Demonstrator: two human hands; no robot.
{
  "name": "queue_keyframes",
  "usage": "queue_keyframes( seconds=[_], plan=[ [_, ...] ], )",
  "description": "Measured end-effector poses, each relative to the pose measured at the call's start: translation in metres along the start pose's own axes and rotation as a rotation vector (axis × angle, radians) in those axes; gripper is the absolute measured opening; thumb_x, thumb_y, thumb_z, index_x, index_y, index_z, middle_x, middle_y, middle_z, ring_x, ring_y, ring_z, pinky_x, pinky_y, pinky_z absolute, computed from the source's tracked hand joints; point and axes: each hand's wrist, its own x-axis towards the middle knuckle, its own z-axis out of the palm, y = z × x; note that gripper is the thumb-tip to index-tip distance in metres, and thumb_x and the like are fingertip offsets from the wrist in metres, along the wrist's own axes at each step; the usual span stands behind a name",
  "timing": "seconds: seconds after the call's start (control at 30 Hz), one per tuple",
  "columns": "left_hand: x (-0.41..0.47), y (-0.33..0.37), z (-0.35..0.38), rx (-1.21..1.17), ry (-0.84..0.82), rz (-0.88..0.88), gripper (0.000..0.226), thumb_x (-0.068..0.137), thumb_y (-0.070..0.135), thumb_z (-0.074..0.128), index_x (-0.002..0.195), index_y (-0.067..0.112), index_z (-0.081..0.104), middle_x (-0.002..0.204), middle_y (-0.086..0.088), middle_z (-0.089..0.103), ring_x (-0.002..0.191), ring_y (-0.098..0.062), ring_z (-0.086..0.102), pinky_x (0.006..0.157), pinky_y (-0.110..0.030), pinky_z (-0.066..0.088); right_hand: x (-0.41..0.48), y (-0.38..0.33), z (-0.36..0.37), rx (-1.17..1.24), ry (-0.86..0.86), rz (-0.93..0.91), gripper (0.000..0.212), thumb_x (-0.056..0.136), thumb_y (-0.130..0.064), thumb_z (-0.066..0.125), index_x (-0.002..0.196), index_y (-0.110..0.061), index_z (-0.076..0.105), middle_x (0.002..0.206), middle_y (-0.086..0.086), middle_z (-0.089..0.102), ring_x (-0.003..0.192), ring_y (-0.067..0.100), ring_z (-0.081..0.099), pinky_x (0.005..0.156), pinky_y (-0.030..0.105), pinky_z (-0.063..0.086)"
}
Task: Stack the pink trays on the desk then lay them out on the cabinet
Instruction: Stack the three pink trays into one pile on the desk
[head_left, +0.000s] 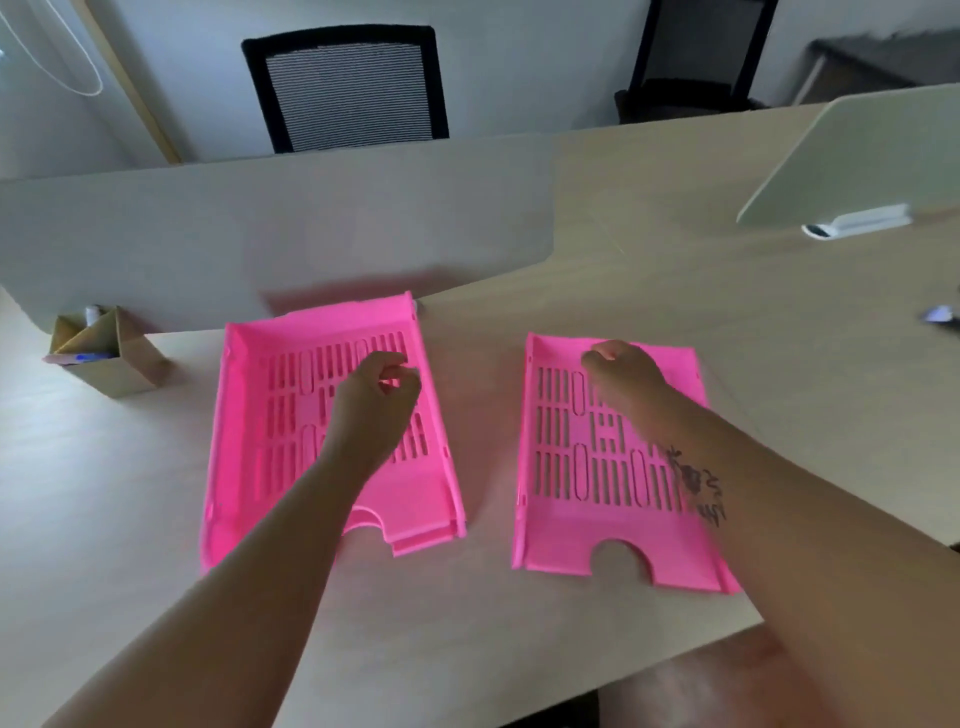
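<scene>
While both arms reach forward, two pink tray positions lie side by side on the desk (519, 649).
Head view: left tray stack (270, 431), seemingly more than one nested, near the divider (260, 234); right tray (561, 540) apart from it; left hand (376, 395) and right hand (623, 379) hover over them, fingers curled, gripping nothing visible; cardboard box (111, 353) far left.
</scene>
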Motion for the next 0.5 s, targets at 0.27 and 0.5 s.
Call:
queue_keyframes(
  seconds=[0.27,0.5],
  plan=[
    [-0.032,0.032,0.122,-0.004,-0.215,-0.153,0.046,0.095,0.018,0.057,0.139,0.010,0.049,0.139,-0.009,0.057,0.116,-0.022,0.059,0.095,-0.029,0.045,0.021,0.107,-0.069,-0.107,0.089,0.077,0.051,0.096,-0.016,0.046,0.145,-0.004,0.044,0.147,0.016,0.048,0.114,0.031,0.060,0.079,0.027,0.043],
    [-0.063,0.010,0.169,0.135,-0.309,-0.358,0.041,0.097,0.011,0.049,0.137,0.005,0.050,0.129,-0.013,0.063,0.080,-0.012,0.059,0.070,-0.021,0.052,0.021,0.183,-0.053,-0.007,0.015,0.251,0.050,0.092,-0.005,0.046,0.141,-0.004,0.043,0.133,0.018,0.056,0.104,0.032,0.061,0.078,0.039,0.053]
  ],
)
